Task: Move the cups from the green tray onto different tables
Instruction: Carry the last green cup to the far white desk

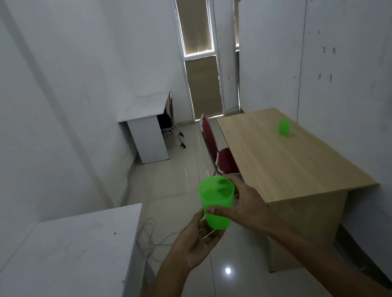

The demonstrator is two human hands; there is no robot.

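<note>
Mid-air, over the tiled floor (183, 171): right hand (244, 207) wrapped around a green cup (215, 205), thumb across the near side of the cup wall, fingertips showing through the translucent plastic on the far side. Cup upright, mouth open toward the camera, held clear of every surface.

Left hand (199, 240) just below and to the left of the cup, palm up and cupped, fingers loosely curled near the cup's base. Cannot tell whether it actually touches the cup; something thin and pale lies across its fingers, too small to identify.

Right of the right hand, close by: wooden table (296, 171). Second green cup (284, 126) stands upright on that table, well beyond the hands, toward the far end near the wall.

Left of the left hand, near: white table (63, 272), with small dark specks on it.

Far ahead of both hands, against the left wall: white desk (144, 110).

Between the hands and that desk, pushed against the wooden table's edge: red chair (219, 155).

Pale cable (153, 242) looped on the floor, just left of the left hand
</note>
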